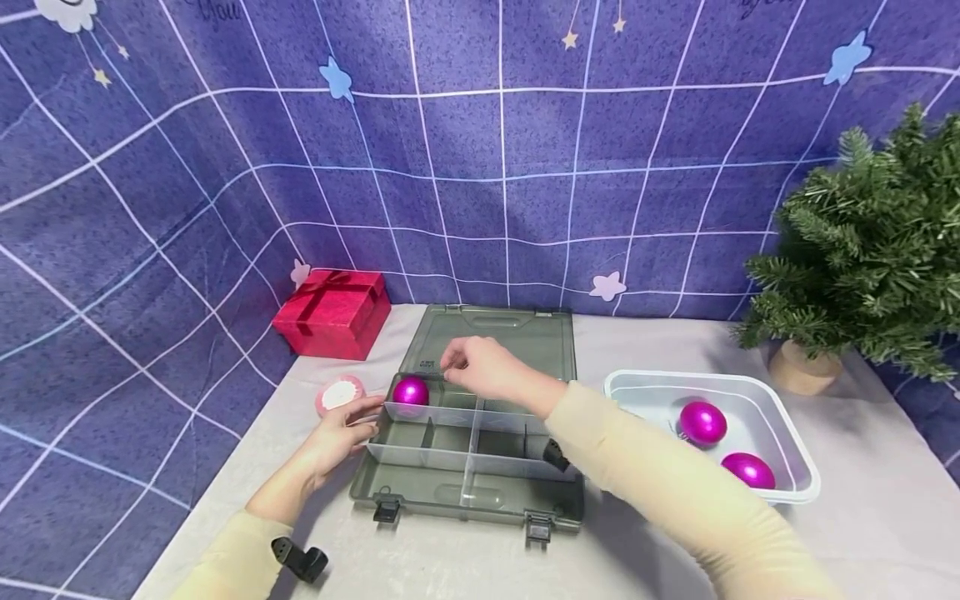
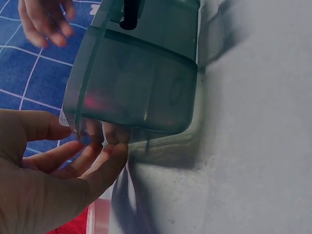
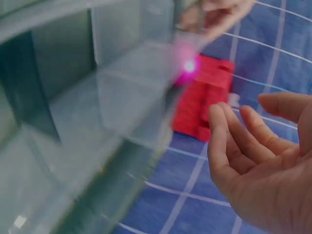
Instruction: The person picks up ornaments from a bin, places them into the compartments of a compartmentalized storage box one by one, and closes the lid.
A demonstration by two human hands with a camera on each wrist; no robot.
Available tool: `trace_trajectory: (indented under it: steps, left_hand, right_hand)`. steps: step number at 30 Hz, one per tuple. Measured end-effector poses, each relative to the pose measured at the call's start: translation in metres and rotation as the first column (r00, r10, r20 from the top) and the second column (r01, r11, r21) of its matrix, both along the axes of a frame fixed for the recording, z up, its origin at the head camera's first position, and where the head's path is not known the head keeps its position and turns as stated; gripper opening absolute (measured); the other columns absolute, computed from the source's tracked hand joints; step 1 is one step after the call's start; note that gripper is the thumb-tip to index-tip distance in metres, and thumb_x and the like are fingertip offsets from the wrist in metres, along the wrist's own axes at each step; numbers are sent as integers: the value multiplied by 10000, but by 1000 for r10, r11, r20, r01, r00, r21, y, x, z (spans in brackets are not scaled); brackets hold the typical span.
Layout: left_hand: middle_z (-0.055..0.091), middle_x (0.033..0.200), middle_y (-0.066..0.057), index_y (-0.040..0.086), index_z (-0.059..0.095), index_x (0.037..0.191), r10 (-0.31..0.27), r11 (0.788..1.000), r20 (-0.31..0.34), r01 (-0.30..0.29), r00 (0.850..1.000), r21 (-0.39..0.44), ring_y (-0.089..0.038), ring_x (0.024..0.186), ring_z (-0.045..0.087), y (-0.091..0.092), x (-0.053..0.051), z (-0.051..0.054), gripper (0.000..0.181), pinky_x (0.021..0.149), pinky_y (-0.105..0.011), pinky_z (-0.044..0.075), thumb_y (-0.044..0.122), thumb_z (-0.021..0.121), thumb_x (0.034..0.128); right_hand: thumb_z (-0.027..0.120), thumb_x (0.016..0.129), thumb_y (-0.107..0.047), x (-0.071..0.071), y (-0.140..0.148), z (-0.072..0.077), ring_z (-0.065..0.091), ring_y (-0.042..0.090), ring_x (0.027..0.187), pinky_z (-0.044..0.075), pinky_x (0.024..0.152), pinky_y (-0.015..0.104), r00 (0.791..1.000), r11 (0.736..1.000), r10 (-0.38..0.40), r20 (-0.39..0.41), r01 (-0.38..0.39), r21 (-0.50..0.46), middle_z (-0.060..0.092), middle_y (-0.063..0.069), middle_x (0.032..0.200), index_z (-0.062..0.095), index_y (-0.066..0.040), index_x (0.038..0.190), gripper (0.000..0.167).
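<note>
One magenta ball (image 1: 411, 391) sits in the case's (image 1: 517, 514) far-left corner on the pale table (image 1: 360, 571), left of the empty, loosely bent right hand (image 1: 486, 368), nearer the left hand (image 1: 336, 442); left wrist view: relaxed fingers touch the case, gripping nothing; right wrist view: parted fingers before blue cloth (image 3: 287, 53).
</note>
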State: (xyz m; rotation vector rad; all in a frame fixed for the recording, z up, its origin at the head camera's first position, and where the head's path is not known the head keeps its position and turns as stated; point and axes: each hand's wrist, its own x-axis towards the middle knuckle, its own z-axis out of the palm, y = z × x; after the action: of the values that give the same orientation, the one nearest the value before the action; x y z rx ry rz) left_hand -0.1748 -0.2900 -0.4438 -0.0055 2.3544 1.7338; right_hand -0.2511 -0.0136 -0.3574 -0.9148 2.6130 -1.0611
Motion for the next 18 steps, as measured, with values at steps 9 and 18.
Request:
trace_trajectory:
  steps: [9,18]
  left_hand:
    - [389,1525,-327,-85,352,1523,-17,1000,0,17,1000,-13,-321,1233,527,-1,1,-2,584,944,-495,470,-21,505,963]
    - [396,1520,-321,-72,368,1519,3,1000,0,-3,1000,-9,-317,1206,533,0,-2,-2,568,914,-442,472,-30,495,967]
  right_hand:
    - [666,974,-119,24,73,47,689,161,977,537,898,320,994,991,35,-103,-47,-121,752,25,1078,740,-90,1137,181]
    - [651,994,-119,38,168,53,688,231,1047,555,890,401,988,981,-82,-134,56,-187,737,66,1146,738,-59,1171,206]
